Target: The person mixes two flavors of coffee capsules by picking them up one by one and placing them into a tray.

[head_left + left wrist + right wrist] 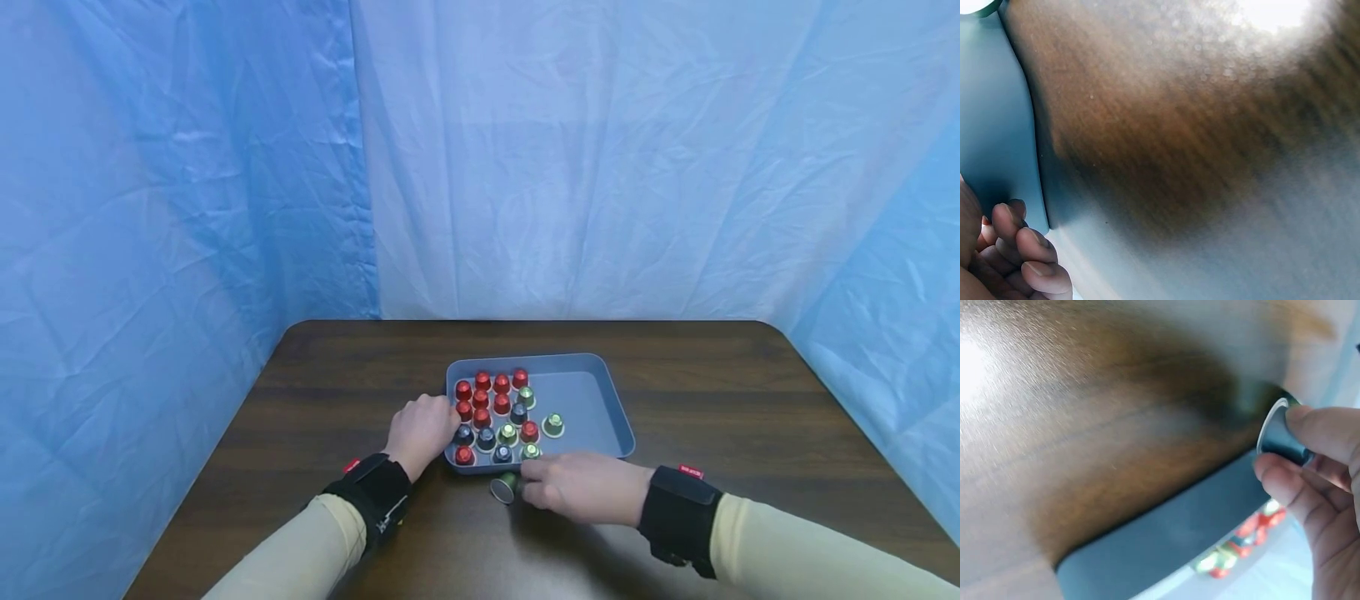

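A blue-grey tray (581,400) lies on the table, holding several red, green and dark blue coffee capsules, with red ones (481,398) grouped at its far left. My left hand (424,429) is at the tray's left rim, its fingers curled against the edge; in the left wrist view the fingertips (1038,244) sit beside the tray wall (1004,112). Just in front of the near rim, my right hand (581,487) pinches a green coffee capsule (504,487) between thumb and fingers. That capsule (1285,440) is tipped on its side, its silver rim turned outward.
The tray stands on a dark wood table (360,367) with rounded far corners. Blue sheets (562,167) hang behind and at both sides. A single green capsule (553,425) stands in the tray, right of the others.
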A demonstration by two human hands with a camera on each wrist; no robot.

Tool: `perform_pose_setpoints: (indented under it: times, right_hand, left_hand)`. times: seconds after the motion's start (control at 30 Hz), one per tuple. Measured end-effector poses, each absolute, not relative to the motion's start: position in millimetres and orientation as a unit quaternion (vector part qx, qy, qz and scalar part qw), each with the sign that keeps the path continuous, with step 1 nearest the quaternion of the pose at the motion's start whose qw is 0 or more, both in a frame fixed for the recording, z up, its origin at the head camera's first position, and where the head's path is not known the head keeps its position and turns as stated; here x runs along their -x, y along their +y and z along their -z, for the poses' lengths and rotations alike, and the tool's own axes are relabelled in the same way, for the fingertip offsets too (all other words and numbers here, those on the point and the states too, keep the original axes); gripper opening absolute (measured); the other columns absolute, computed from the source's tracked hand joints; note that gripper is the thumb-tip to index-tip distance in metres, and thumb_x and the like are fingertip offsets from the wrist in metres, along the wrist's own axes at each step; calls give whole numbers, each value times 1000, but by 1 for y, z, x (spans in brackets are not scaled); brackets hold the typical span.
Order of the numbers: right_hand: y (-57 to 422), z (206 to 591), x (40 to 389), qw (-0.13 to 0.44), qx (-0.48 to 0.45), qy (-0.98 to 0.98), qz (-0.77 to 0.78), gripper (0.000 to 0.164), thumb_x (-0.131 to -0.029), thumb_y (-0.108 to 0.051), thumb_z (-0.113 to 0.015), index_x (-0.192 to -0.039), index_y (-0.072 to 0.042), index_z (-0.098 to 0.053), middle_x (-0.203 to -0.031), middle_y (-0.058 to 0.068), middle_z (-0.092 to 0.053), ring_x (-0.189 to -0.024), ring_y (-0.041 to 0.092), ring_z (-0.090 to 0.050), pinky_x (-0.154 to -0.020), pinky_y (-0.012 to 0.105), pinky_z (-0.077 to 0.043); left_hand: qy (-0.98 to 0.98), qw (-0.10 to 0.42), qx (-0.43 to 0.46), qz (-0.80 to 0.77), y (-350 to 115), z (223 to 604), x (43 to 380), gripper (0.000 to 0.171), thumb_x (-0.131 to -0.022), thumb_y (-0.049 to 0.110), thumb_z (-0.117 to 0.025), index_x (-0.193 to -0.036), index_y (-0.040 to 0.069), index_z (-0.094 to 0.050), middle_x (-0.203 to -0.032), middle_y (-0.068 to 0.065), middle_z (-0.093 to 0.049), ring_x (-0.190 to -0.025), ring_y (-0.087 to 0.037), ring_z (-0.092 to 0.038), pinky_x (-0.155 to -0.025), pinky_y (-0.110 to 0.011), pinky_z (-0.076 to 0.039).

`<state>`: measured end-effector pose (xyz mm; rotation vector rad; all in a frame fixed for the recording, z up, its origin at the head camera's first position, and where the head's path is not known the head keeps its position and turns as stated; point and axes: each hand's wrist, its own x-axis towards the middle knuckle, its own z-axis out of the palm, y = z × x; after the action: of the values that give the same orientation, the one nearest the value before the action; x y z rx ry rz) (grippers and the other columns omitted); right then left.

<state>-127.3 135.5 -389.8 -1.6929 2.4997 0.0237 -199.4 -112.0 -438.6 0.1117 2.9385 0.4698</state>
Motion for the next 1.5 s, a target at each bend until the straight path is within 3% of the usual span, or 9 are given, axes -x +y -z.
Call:
perform_pose_setpoints:
  times: [0.27, 0.83, 1.07, 1.33, 1.5]
  right_hand:
    - [134, 374, 131, 51, 570, 820, 7, 21, -90, -24, -80, -109, -18, -77, -95, -9, -66, -82, -5, -62, -75, 6, -48]
    - [135, 352, 135, 42, 558, 828, -26, 24, -87, -27, -82, -108, -17, -79, -96, -7, -67, -83, -3, -59, -81, 10, -51]
    - [136, 343, 137, 44, 549, 833, -41, 21, -88, -28, -81, -107, -19, -78, -91, -8, -63, -75, -3, -54, -72, 9, -49]
    - [136, 336, 143, 56, 536, 842, -31, 20, -88, -23, -82, -108, -18, -78, -100, -5, -67, -75, 0, -56, -75, 14, -54]
    - [138, 331, 150, 75, 520, 851, -13, 23, -88, -21, -82, -110, -16, -77, -97, -5, -68, -74, 0, -57, -73, 13, -53]
  left_hand:
    - [984, 79, -39, -156, -113, 440, 199, 27, -99, 32, -67, -100, 6, -75, -62, -1, -57, -54, -15, -56, -54, -26, -49]
    - [985, 71, -43, -154, -113, 440, 199, 27, -99, 32, -68, -99, 6, -75, -62, -1, -56, -54, -15, -55, -55, -26, -49]
    - [984, 71, -43, -156, -112, 440, 199, 27, -99, 32, -68, -99, 6, -75, -62, -1, -56, -54, -15, -55, -55, -26, -50]
    - [983, 75, -41, -161, -113, 440, 199, 27, -99, 32, -68, -100, 6, -75, -63, -1, -57, -55, -15, -55, -56, -26, -50]
    - [983, 76, -40, -161, -113, 440, 199, 27, -99, 33, -68, -100, 6, -75, -63, -1, -57, -55, -15, -56, -56, -27, -50]
